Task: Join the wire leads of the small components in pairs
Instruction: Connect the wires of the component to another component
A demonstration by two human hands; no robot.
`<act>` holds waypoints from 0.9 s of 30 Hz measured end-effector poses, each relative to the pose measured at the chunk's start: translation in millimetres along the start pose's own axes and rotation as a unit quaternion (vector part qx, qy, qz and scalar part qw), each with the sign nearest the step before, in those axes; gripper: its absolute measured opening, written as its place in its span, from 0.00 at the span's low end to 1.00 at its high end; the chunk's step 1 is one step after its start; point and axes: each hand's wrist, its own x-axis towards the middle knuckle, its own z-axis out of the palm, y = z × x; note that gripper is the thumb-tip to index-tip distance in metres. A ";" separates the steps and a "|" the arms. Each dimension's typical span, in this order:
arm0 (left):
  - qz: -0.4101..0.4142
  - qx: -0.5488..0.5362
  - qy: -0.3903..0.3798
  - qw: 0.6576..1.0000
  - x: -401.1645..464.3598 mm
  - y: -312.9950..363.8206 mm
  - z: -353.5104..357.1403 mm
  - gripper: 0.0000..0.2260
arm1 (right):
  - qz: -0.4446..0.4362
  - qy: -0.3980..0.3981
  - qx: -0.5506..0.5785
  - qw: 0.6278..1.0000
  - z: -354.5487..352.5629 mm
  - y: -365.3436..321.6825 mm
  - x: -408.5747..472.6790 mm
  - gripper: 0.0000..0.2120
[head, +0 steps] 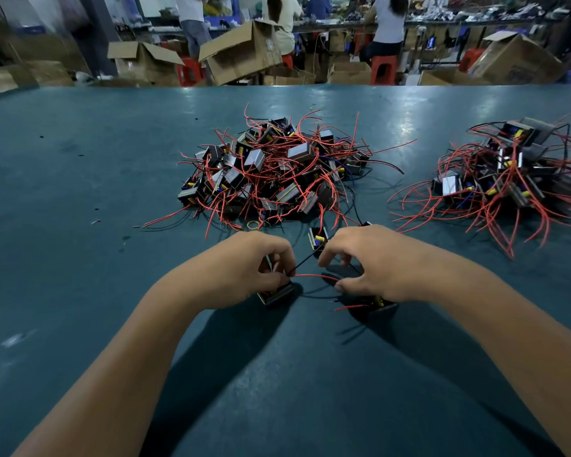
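Pairing step under way: left hand (pixel 244 268) pinching black lead (pixel 305 263) and red lead (pixel 314 276) over one component (pixel 275 293), right hand (pixel 366 262) pinching their far ends; next calling for twisting together.

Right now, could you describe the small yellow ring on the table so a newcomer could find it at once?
Start at the big central pile of components on the teal table. At its near edge, just beyond the left hand, lies the yellow ring. It is a closed loop lying flat, unlike the red and black leads around it.
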 end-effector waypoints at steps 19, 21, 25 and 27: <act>0.015 -0.054 -0.008 0.998 2.1 -6.0 3.1 0.08 | 0.024 0.060 0.098 0.993 5.1 23.7 6.1 0.03; 0.026 -0.041 -0.002 0.999 3.9 -4.3 5.5 0.06 | 0.026 0.045 0.121 0.991 3.5 26.1 5.2 0.07; 0.029 -0.038 0.007 0.999 4.0 -3.9 6.0 0.09 | 0.038 0.041 0.166 0.985 5.4 28.5 5.3 0.11; 0.035 -0.038 0.000 0.999 3.2 -3.4 5.1 0.09 | 0.044 0.050 0.206 0.976 6.0 29.1 5.7 0.07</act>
